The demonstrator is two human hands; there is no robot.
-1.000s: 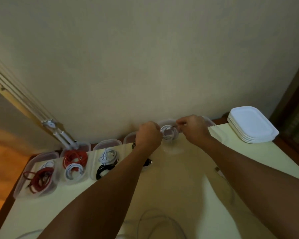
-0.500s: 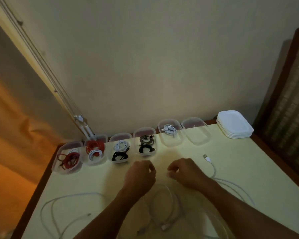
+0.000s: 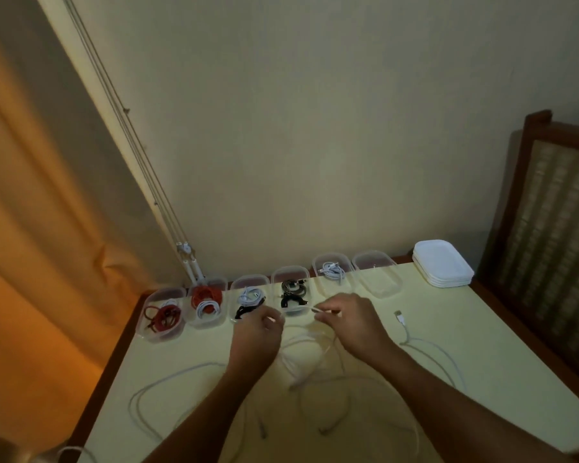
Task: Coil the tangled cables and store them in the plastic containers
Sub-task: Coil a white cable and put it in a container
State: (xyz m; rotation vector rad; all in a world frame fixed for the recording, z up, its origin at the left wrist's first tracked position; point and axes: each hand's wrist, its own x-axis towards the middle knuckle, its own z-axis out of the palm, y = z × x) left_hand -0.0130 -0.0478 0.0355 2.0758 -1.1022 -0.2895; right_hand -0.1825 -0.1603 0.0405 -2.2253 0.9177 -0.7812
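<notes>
Firstly, wall [image 3: 315,128]: plain, pale, behind the whole far edge of the table.
Curtain [image 3: 30,228]: orange folds, hanging at far left.
Table [image 3: 482,379]: pale yellow top with dark wood edging.
Wooden panel [image 3: 555,228]: dark frame with a woven inset, standing at the right beyond the table edge.
Forearms: both cross the near half of the table and hide parts of the loose cable loops beneath.
Clear containers [image 3: 378,279]: six in a row along the far edge. From the left they hold dark red coils, a red and a white coil, a white and a black coil, then dark coils, then a white coil.
White lids [image 3: 443,267]: stacked at the far right corner, just beside the row.
White cable [image 3: 301,372]: tangled loops on the table below and between the hands, with one strand lifted.
Second cable [image 3: 425,345]: lies right of the hands, apart from them, plug end [image 3: 398,317] toward the containers.
Left hand [image 3: 258,332]: fingers curled, pinching the lifted strand.
Right hand [image 3: 351,324]: fingertips [image 3: 320,315] pinch the same strand, raised in front of the fourth container.
</notes>
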